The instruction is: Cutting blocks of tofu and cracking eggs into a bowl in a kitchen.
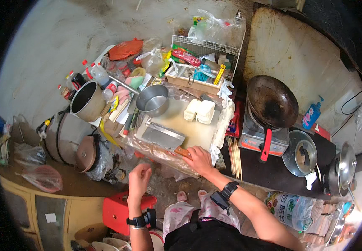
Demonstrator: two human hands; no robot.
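My right hand is closed around the wooden handle of a cleaver, whose wide steel blade lies flat over the near left part of a pale cutting board. My left hand hangs off the table's near edge with its fingers curled, and nothing can be made out in it. Two stacks of white, block-like slices, perhaps tofu, rest side by side toward the back right of the board. A steel saucepan with a long handle stands at the board's back left corner.
A wok sits on a gas stove at right, beside chopsticks and a steel bowl. Farther left are a deep pot and several bottles. A plastic basket stands behind the board; a red stool is below left.
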